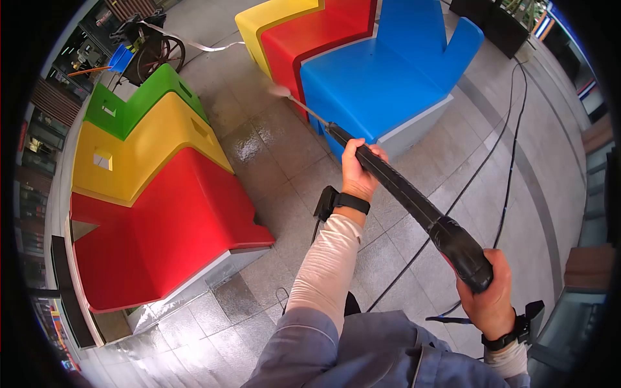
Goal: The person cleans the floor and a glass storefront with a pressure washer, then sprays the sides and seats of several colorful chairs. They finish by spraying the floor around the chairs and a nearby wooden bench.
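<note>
A black pressure washer gun (pixel 404 192) runs diagonally across the view, its thin wand (pixel 309 108) pointing away to the upper left. My left hand (pixel 361 171) is wrapped round the front of its barrel. At the rear, my right hand (pixel 490 299) grips the handle; the trigger is hidden. White spray blurs at the nozzle (pixel 282 92), beside the red and blue seats. The blue seat (pixel 369 71) lies just beyond my left hand. Joined to it are a red seat (pixel 310 39) and a yellow seat (pixel 259 26).
Another bench with green (pixel 145 97), yellow (pixel 142 158) and red (pixel 155 226) sections stands at left. A black hose (pixel 479 169) loops over the wet tiles (pixel 284 145) at right. A spoked-wheel cart (pixel 158 57) with a blue dustpan (pixel 121 59) stands at upper left; dark planters (pixel 495 26) stand at upper right.
</note>
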